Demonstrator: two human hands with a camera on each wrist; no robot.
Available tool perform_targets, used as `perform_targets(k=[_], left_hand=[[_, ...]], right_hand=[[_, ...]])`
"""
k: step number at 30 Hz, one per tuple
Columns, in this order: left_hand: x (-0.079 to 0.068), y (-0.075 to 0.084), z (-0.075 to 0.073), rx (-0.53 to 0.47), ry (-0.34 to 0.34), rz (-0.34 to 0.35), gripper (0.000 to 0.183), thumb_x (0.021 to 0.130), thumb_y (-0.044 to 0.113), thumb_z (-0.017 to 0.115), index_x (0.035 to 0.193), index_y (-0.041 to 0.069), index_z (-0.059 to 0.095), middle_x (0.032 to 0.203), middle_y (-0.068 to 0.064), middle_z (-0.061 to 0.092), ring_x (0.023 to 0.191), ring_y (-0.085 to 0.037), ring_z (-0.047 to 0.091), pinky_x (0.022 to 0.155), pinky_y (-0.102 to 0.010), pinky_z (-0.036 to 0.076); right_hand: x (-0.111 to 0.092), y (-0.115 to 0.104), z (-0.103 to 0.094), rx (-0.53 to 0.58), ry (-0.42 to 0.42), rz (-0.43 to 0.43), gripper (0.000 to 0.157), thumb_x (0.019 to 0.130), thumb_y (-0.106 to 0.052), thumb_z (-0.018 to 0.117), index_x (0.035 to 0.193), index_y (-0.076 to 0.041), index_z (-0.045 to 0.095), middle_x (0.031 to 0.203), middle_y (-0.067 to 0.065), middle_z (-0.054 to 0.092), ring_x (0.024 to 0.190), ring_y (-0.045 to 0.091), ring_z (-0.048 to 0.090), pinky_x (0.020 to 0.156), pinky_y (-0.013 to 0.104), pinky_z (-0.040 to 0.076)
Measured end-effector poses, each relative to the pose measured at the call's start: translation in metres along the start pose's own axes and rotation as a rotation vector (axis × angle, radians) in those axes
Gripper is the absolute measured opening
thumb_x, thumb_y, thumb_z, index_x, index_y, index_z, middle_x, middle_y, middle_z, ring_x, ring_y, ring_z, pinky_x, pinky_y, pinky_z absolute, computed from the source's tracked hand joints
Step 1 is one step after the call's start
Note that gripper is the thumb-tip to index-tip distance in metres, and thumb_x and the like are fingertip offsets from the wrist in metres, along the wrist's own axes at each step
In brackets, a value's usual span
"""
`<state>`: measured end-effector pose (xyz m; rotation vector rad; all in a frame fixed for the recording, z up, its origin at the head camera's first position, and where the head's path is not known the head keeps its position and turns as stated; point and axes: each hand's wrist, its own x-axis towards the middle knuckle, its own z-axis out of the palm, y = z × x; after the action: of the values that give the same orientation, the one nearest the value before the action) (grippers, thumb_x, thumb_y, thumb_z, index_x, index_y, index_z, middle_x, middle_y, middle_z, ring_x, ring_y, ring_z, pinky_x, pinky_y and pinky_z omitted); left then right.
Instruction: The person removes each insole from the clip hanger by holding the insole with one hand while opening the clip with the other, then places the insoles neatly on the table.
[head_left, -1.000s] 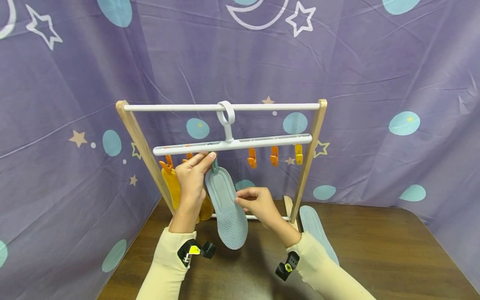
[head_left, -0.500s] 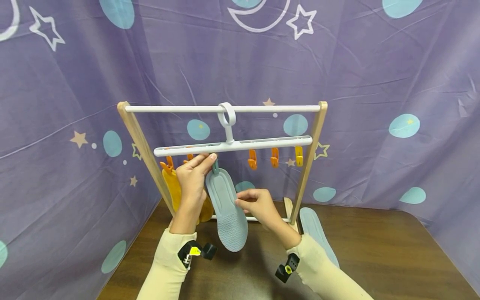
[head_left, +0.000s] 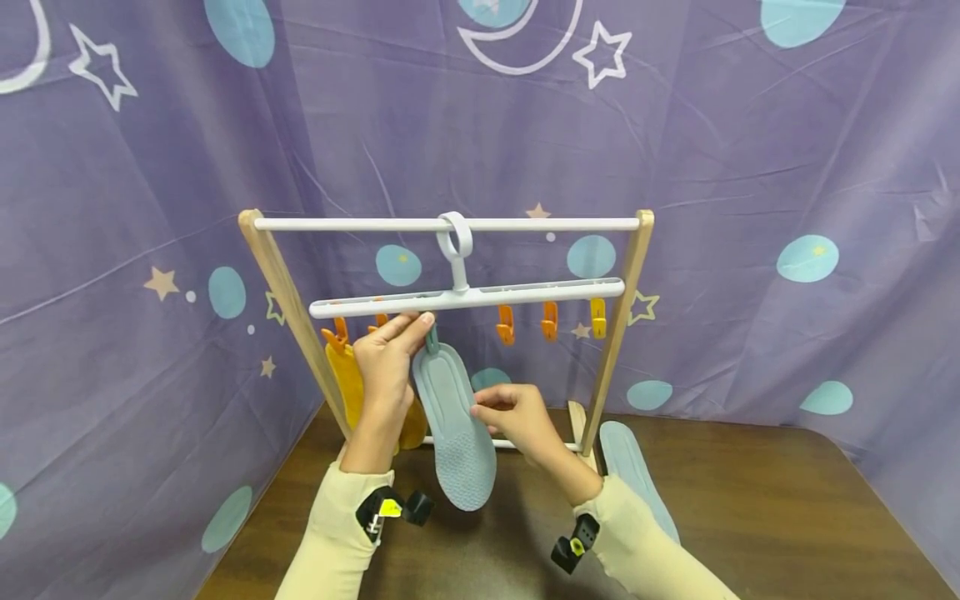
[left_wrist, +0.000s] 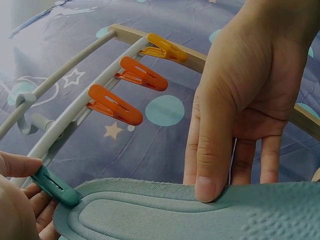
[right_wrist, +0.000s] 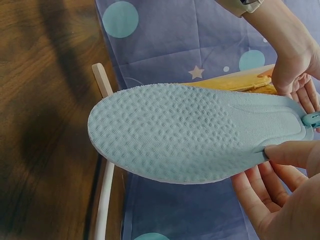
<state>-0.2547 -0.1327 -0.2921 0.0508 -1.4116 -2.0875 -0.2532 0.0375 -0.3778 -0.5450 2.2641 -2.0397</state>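
Note:
A pale blue-green insole (head_left: 454,425) hangs at a slant beneath the white hanger (head_left: 540,292), its textured end lowest. The dark green clip (left_wrist: 56,187) on the hanger bites its upper end. My left hand (head_left: 384,362) pinches that clip between thumb and fingers, close under the bar. At the insole's right edge my right hand (head_left: 519,418) grips it, thumb on the front face and fingers behind, as the right wrist view shows. Behind my left hand, mustard-yellow insoles (head_left: 344,375) hang from orange clips (head_left: 339,333), partly hidden.
Two orange clips (head_left: 506,325) and a yellow clip (head_left: 597,318) hang along the hanger's right half. The hanger hooks over the white rod of a wooden-legged rack (head_left: 633,267). A second blue-green insole (head_left: 633,467) lies on the brown table (head_left: 780,500), right of the rack.
The whole scene sits slightly lower in the head view. Both hands keep their holds on the clip and the insole, with no clear movement between them.

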Motion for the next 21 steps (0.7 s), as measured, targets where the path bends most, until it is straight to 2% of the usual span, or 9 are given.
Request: perform_targets(k=[4, 6, 11, 13, 21], left_hand=[[0.0001, -0.0007, -0.0006, 0.006, 0.003, 0.004, 0.017, 0.081, -0.002, 0.083, 0.094, -0.012, 0.077, 0.068, 0.007, 0.075, 0.063, -0.003, 0.069, 0.063, -0.018, 0.058], [0.0000, -0.0006, -0.0007, 0.010, 0.004, 0.007, 0.018, 0.081, -0.001, 0.083, 0.094, -0.013, 0.076, 0.068, 0.007, 0.074, 0.063, -0.003, 0.068, 0.063, -0.018, 0.058], [-0.0009, 0.0007, -0.0005, 0.022, 0.006, 0.006, 0.019, 0.081, -0.001, 0.083, 0.094, -0.013, 0.076, 0.067, 0.007, 0.074, 0.061, -0.004, 0.068, 0.062, -0.018, 0.058], [-0.0010, 0.0008, -0.0006, 0.027, 0.005, 0.002, 0.017, 0.081, 0.000, 0.083, 0.093, -0.011, 0.077, 0.067, 0.007, 0.074, 0.061, -0.004, 0.067, 0.062, -0.018, 0.058], [-0.0006, -0.0007, -0.0014, 0.043, 0.001, 0.002, 0.018, 0.081, 0.001, 0.083, 0.094, -0.011, 0.077, 0.067, 0.008, 0.074, 0.060, -0.003, 0.066, 0.062, -0.018, 0.057]], right_hand=[[0.0000, 0.0022, -0.0003, 0.000, -0.002, -0.005, 0.018, 0.088, -0.005, 0.077, 0.103, 0.007, 0.076, 0.096, 0.020, 0.076, 0.076, 0.006, 0.067, 0.066, 0.028, 0.061], [0.0001, 0.0030, -0.0006, 0.001, -0.003, -0.006, 0.019, 0.089, -0.005, 0.077, 0.103, 0.007, 0.076, 0.097, 0.021, 0.076, 0.077, 0.007, 0.067, 0.069, 0.033, 0.063], [-0.0005, 0.0040, -0.0008, 0.002, -0.003, 0.001, 0.020, 0.089, -0.006, 0.077, 0.104, 0.007, 0.076, 0.098, 0.021, 0.076, 0.078, 0.008, 0.068, 0.071, 0.036, 0.064], [-0.0008, 0.0039, -0.0007, 0.001, 0.001, 0.007, 0.019, 0.089, -0.005, 0.077, 0.104, 0.006, 0.076, 0.098, 0.020, 0.076, 0.078, 0.008, 0.068, 0.070, 0.033, 0.063], [-0.0011, 0.0053, -0.0004, -0.001, 0.013, 0.016, 0.017, 0.088, -0.005, 0.077, 0.102, 0.006, 0.076, 0.096, 0.019, 0.077, 0.077, 0.008, 0.068, 0.074, 0.046, 0.064]])
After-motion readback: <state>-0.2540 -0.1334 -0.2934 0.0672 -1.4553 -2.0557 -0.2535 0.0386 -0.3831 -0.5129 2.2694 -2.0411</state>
